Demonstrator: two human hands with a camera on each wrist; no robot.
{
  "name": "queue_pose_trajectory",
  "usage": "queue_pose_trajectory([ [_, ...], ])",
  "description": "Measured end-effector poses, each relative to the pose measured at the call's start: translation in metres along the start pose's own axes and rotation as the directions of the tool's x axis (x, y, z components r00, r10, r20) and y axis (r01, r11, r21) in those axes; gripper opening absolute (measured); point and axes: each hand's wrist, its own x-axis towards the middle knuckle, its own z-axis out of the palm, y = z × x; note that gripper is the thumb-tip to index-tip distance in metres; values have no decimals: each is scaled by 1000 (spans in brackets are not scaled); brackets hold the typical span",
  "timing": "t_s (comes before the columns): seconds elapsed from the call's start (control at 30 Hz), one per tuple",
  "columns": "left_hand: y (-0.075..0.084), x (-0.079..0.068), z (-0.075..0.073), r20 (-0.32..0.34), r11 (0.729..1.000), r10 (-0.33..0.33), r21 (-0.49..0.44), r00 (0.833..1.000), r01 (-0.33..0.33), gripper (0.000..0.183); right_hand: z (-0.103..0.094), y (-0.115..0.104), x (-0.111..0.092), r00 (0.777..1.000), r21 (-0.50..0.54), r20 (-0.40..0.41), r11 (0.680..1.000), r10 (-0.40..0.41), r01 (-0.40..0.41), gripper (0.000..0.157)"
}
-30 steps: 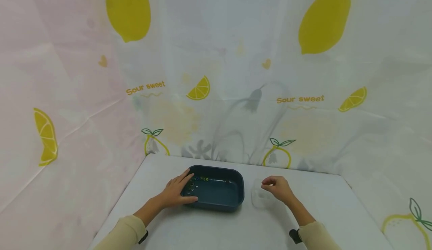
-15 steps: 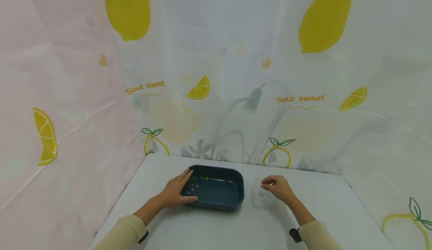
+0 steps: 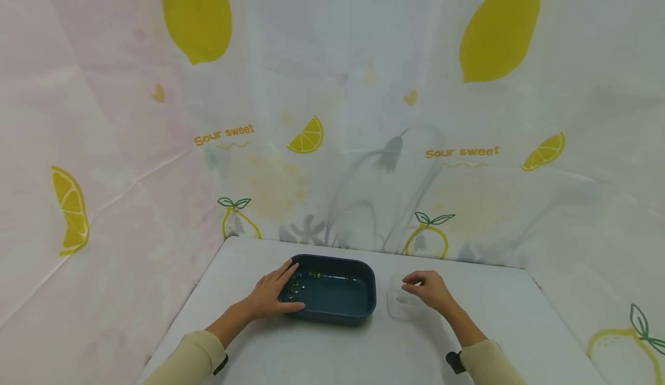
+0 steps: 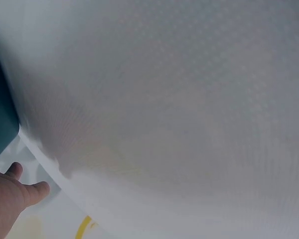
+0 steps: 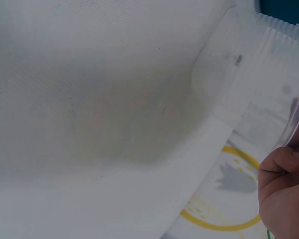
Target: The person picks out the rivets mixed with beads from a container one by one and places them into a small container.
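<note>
Blue dish (image 3: 337, 299), bottom centre of frame, long axis left to right; left hand (image 3: 267, 298) at its left end, fingers spread. Clear box (image 3: 396, 310) just right of dish, under right hand (image 3: 430, 291); fingertips together, cannot tell if pinching anything.

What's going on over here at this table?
A person is working with both hands at a white table. Their left hand rests with fingers spread on the left end of a dark blue tray, where small shiny pieces lie. Their right hand is at a clear plastic container standing apart, to the tray's right. Its fingertips are drawn together, but whether they hold anything is too small to tell.
</note>
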Motion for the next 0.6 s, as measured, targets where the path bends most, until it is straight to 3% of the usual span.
queue_pose_trajectory([
  [0.13, 0, -1, -1, 0, 1000, 1, -2, 1000, -1, 101, -1, 0, 1, 1000, 15, -7, 1000, 28, -28, 11],
  [0.37, 1, 0, -2, 2, 1000, 3, 3, 1000, -3, 99, -10, -1, -5, 997, 147, -59, 988, 59, -49, 24],
  [0.6, 2, 0, -2, 12, 1000, -8, -14, 1000, 8, 100, -15, -1, -10, 990, 63, -123, 996, 67, -60, 38],
])
